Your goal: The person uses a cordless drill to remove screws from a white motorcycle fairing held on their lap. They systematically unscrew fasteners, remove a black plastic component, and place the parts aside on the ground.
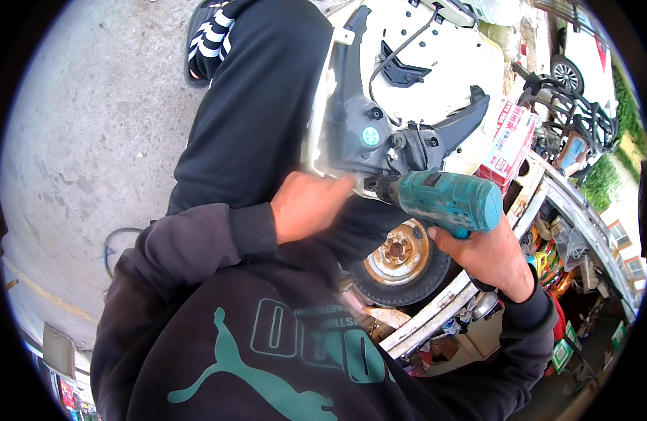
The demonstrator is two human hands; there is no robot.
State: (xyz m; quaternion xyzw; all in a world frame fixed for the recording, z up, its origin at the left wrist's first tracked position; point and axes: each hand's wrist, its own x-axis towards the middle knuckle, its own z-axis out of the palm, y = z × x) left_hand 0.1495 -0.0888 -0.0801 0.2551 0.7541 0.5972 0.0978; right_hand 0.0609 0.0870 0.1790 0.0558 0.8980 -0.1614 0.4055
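- The teal drill (pixel 446 200) is the thing in use, held roughly level, its black chuck (pixel 388 188) pointing left at the near edge of the dark plastic part; I can't tell if the tip touches it
- The right hand (pixel 483 256) is clamped around the drill's handle, thumb along the near side
- The left hand (pixel 309 209) is just left of the drill's chuck, fingers curled in but blurred, so I can't tell whether they pinch something
- Beyond the drill and a little left, the dark plastic part (pixel 358 144), with a round blue sticker (pixel 370 136), lies on a big pale panel (pixel 449 52)
- Left of the drill, a black trouser leg (pixel 250 105) runs alongside that panel
- Nearer the person than the drill, there's a wheel (pixel 395 254) with a rusty hub and black tyre
- Right of and beyond the drill stands a red-and-white box (pixel 507 140), then a dark metal frame (pixel 583 119)
- Farthest beyond the drill, to the right, a white car (pixel 590 59) is parked
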